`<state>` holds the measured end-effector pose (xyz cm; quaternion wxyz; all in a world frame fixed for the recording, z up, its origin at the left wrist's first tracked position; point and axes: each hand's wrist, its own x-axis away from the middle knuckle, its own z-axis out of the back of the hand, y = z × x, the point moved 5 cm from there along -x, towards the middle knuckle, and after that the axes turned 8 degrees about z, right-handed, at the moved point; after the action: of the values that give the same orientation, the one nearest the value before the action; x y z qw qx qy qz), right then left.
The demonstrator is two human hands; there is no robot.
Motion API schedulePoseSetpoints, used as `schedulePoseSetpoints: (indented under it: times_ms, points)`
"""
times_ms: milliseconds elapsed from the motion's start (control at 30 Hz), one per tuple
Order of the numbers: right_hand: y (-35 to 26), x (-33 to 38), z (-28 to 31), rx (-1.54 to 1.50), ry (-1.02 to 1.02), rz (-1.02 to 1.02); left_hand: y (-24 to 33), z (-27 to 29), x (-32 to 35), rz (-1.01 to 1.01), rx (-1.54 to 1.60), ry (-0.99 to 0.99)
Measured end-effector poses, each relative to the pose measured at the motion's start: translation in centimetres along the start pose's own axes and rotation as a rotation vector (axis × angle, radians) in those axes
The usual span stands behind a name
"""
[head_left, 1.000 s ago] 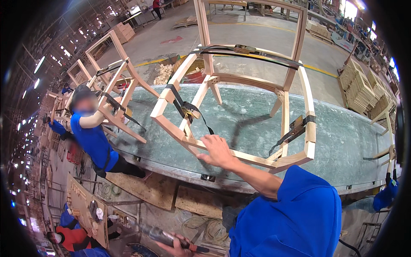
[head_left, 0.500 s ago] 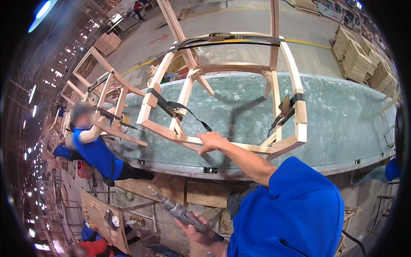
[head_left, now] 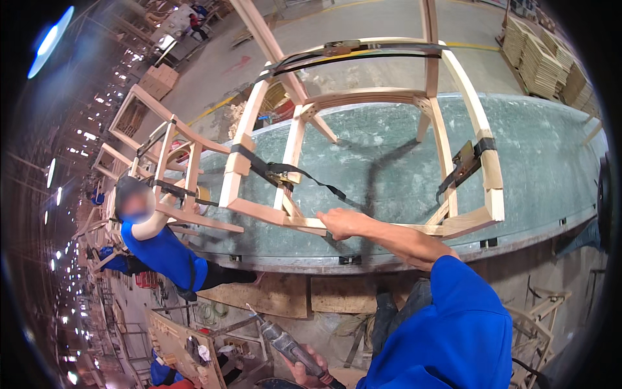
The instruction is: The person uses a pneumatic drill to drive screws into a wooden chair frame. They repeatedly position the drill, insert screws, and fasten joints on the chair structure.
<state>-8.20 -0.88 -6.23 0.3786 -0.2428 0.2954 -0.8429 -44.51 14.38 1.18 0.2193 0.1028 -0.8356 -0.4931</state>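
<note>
Cylindrical tool [head_left: 284,340] tipped upward, right hand [head_left: 343,222] curled over square-edged wooden rail [head_left: 304,223]

Furniture workshop: strapped wooden chair frame [head_left: 366,97] on the worktop [head_left: 538,162] at one o'clock, timber stacks [head_left: 534,57] at two.

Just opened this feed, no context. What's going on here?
A person stands at a green-topped table bearing a wooden chair frame with black straps on it. Their right hand is curled on the front rail; how firm the grip is can't be seen. The left hand holds a dark handheld tool low, its thin bit clear of the frame. To the left, a co-worker in blue reaches to another wooden frame.
</note>
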Motion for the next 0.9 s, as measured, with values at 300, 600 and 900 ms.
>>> schedulePoseSetpoints:
  times_ms: [300, 600, 900]
  points:
    - [-5.2, -2.7, -1.0, 0.072, -0.179, 0.085, 2.9, 1.6, -4.8, 0.008, 0.037, -0.113]
    - [-17.9, 2.8, 3.1, -1.435, 0.205, 0.461, 2.9, -8.6, -13.1, 0.21, 0.08, -0.472]
    - [-14.8, 7.3, 10.6, -1.469, 0.586, 0.418, 3.2, -14.4, -13.9, -0.187, -0.365, -0.326]
